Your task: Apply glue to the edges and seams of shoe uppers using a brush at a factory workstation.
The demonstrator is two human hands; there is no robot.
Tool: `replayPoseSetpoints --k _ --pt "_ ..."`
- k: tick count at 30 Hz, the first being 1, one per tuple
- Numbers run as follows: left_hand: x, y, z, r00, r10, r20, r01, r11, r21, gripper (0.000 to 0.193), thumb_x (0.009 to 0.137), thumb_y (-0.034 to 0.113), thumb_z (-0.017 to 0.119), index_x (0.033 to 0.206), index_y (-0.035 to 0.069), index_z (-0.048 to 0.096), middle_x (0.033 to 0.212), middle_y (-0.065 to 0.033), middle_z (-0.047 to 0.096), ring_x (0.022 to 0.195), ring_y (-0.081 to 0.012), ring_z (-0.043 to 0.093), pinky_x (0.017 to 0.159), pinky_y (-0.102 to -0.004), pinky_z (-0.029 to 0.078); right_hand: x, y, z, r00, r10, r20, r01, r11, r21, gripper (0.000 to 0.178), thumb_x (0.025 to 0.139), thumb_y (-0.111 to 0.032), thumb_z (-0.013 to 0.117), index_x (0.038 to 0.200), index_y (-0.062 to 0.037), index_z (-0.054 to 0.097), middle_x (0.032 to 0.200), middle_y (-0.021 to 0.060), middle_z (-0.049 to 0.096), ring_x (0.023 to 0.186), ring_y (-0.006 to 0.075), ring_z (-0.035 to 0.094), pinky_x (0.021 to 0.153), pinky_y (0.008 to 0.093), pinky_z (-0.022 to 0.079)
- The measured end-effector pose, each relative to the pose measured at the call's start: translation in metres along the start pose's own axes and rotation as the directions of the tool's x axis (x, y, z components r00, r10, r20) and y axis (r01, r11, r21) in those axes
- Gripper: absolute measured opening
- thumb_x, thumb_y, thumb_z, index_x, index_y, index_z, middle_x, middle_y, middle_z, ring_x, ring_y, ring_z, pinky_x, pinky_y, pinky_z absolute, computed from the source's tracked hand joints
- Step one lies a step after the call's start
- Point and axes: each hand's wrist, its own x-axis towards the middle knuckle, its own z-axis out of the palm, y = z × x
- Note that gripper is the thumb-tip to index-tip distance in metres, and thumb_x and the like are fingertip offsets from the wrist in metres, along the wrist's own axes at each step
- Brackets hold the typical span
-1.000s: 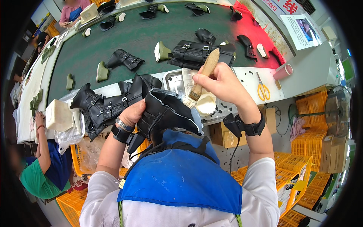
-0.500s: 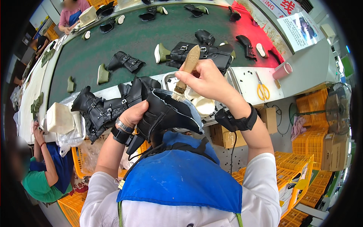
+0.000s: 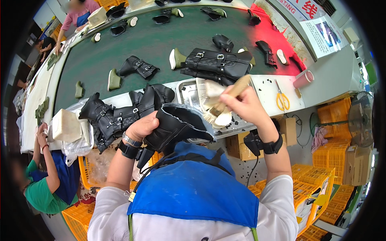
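wearer's hands [image 3: 144, 127]: 2 | held boot [image 3: 170, 129]: 1 | brush [image 3: 240, 85]: 1 | scissors [image 3: 281, 95]: 1 | cup [image 3: 303, 79]: 1 | fan [image 3: 360, 116]: 1

Left hand [image 3: 142, 127]: grips black boot upper [image 3: 171, 127], pale-edged. Right hand [image 3: 247, 105]: holds wooden-handled brush [image 3: 238, 87], bristles angled down near white tub [image 3: 223, 119]; contact unclear. Metal tray [image 3: 186, 90]: beyond boot upper. Buckled black boots [image 3: 120, 112]: heaped, left. Yellow-handled scissors [image 3: 282, 101]: right, near pink cup [image 3: 303, 79]. Green work surface [image 3: 161, 44]: bears black and olive footwear. Co-worker in green shirt [image 3: 45, 195]: far left.
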Motion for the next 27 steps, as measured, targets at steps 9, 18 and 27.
replayPoseSetpoints --k 9,18,27 --pt "-0.012 0.059 0.041 0.871 0.345 -0.350 -0.022 0.738 0.674 0.074 0.060 0.009 0.081 0.123 0.001 0.044 0.118 -0.0103 0.053 0.112 -0.0188 0.048 0.096 -0.0309 0.038 -0.031 0.034 -0.029 0.885 -0.014 -0.465 0.311 0.762 0.568 0.016 0.089 -0.016 0.054 0.091 -0.0004 0.058 0.065 0.0016 0.052 0.056 0.0081 0.046 0.054 0.0208 0.039" --pt "0.007 0.028 0.029 0.463 0.886 0.029 -0.115 0.027 0.993 0.067 0.063 0.003 0.075 0.123 0.001 0.044 0.125 -0.0178 0.049 0.117 -0.0357 0.046 0.099 -0.0408 0.037 -0.008 0.055 0.029 0.963 -0.229 -0.145 0.248 0.959 0.134 0.015 0.085 -0.013 0.053 0.089 0.0006 0.056 0.095 0.0086 0.052 0.085 0.0177 0.054 0.077 0.0316 0.043" --pt "0.024 0.016 0.045 0.552 0.313 -0.773 -0.601 0.792 -0.109 0.040 0.086 0.027 0.061 0.117 0.002 0.051 0.118 -0.0108 0.054 0.111 -0.0224 0.051 0.096 -0.0384 0.041 0.004 0.037 0.108 0.893 -0.444 0.075 0.435 0.806 -0.401 0.052 0.074 -0.023 0.071 0.120 -0.0048 0.052 0.070 0.0092 0.060 0.065 0.0260 0.057 0.063 0.0340 0.046"
